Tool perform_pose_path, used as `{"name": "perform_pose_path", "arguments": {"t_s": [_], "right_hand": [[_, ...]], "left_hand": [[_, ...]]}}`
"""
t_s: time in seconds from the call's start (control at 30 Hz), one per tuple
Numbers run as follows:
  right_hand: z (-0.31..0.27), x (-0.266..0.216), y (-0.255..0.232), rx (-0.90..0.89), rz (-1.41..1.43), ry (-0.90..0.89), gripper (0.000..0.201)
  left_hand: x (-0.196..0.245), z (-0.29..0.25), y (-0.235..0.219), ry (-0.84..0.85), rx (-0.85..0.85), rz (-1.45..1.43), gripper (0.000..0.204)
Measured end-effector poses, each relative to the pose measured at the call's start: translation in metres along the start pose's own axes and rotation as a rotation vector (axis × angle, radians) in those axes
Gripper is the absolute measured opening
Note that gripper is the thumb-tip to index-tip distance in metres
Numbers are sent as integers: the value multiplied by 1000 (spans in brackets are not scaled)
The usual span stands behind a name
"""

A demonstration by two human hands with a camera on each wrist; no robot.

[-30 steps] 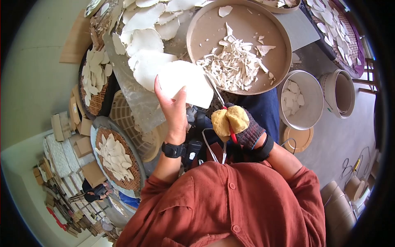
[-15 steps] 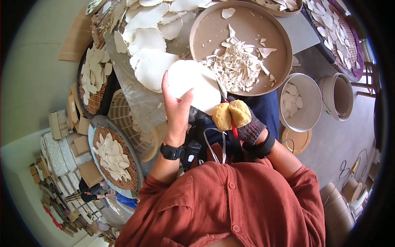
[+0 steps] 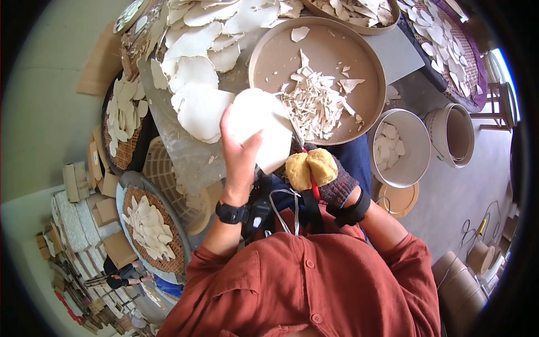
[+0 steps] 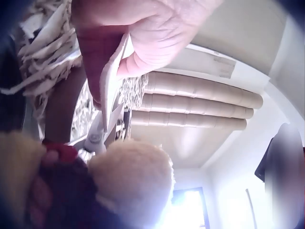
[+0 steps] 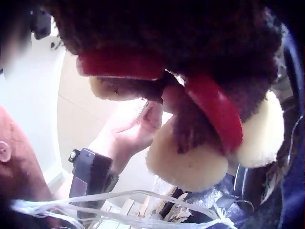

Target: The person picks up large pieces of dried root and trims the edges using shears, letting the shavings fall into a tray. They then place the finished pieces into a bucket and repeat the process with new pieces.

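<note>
My bare left hand (image 3: 239,157) pinches a flat white sheet (image 3: 259,123) between thumb and fingers; the left wrist view shows the sheet (image 4: 110,78) edge-on. My gloved right hand (image 3: 338,182) is curled round scissors with red handles (image 5: 217,112), and yellow foam pads (image 3: 299,171) cover parts of them or the fingers. The scissors' metal blades (image 4: 96,138) lie at the sheet's right edge, below the round tray. How far the blades stand apart I cannot tell. Behind the sheet, a pile of larger white sheets (image 3: 193,73) lies on the metal table.
A round brown tray (image 3: 255,56) holds white scraps (image 3: 317,104). Right of it stand a white bucket (image 3: 418,168) with pieces inside and another bucket (image 3: 469,135). Woven trays (image 3: 176,224) of white pieces lie left. Another person (image 3: 117,281) is at the lower left.
The view has shifted, so the tray and buckets appear further left and lower. The white sheet has turned and its lower corner now points down. Both hands keep their holds.
</note>
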State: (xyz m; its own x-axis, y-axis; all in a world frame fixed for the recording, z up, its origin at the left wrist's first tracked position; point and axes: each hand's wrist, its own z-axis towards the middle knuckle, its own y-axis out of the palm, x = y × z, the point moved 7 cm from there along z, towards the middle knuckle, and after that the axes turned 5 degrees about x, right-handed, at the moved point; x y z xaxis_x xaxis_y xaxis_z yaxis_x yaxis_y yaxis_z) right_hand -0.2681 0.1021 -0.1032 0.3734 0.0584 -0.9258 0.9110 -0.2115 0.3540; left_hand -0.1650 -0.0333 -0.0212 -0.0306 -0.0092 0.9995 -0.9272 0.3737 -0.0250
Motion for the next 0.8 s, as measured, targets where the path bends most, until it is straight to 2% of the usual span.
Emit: {"name": "perform_pose_path", "arguments": {"t_s": [0.1,0.17,0.23,0.33,0.4,0.5,0.6,0.67,0.73,0.8], "right_hand": [[-1,-17,1,14,-67,-43,20],[-5,-13,-1,44,11,32,20],[-7,-4,-2,72,248,178,19],[-7,-5,3,61,443,177,21],[-3,-3,-5,37,175,44,25],[-3,-4,-3,12,-123,-95,25],[-3,-10,-1,-24,-186,-98,22],[-1,-16,3,-56,57,-22,21],[0,-21,13,-88,515,101,21],[1,-27,8,-71,375,100,21]], "left_hand": [[-8,-3,2,-46,12,-59,70],[-12,0,1,-32,-18,-63,70],[-9,1,2,-34,-33,-77,70],[0,0,8,-71,-71,-97,70],[-3,-1,6,-114,-139,-90,71],[1,1,6,-130,-139,-83,71],[0,4,3,-158,-142,-103,72],[10,7,5,-146,-172,-123,72],[13,8,7,-152,-242,-97,71],[12,5,5,-180,-343,-22,71]]}}
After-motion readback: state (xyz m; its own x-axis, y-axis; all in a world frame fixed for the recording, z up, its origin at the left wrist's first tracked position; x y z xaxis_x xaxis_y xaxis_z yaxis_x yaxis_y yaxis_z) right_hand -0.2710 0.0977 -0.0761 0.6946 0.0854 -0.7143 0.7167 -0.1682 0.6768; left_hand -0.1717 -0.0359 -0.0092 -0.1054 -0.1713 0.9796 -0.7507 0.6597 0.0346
